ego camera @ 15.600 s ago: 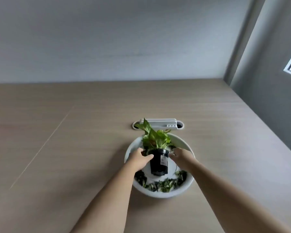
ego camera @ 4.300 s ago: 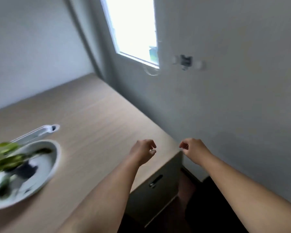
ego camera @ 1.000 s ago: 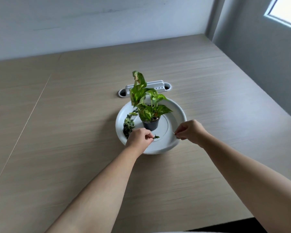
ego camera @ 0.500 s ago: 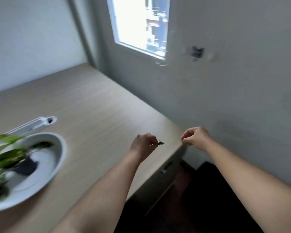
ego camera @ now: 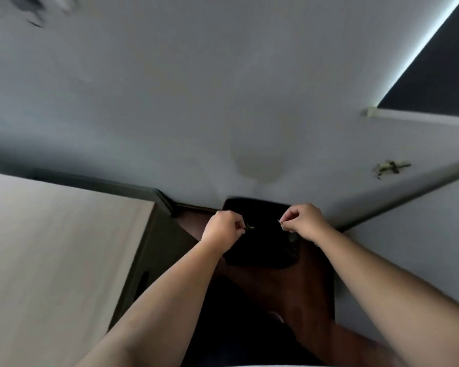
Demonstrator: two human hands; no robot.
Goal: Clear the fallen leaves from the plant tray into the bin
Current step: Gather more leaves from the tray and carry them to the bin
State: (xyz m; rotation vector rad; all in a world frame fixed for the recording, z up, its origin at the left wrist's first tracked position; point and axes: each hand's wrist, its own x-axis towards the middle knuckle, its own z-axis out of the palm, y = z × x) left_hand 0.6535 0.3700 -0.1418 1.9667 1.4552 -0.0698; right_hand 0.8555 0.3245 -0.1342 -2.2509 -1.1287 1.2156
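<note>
Both hands now hover over the bin (ego camera: 260, 234), away from the tray; left hand (ego camera: 223, 230) pinches a leaf (ego camera: 249, 227); right hand (ego camera: 301, 221) pinches a scrap too small to name; release comes next.

Both hands (ego camera: 263, 229) hover over the bin (ego camera: 260, 250), right of the desk (ego camera: 51, 247).

Both your bare forearms reach forward from the bottom corners of the view and come closer together toward the hands, which stay a little apart at the same height. Your left hand (ego camera: 223, 228) is curled into a loose fist with the thumb and forefinger pinched together, knuckles turned up and to the left. Your right hand (ego camera: 302, 221) is curled the same way, its fingertips (ego camera: 285, 225) pressed together and pointing toward the left hand, with the wrist bent slightly down.
</note>
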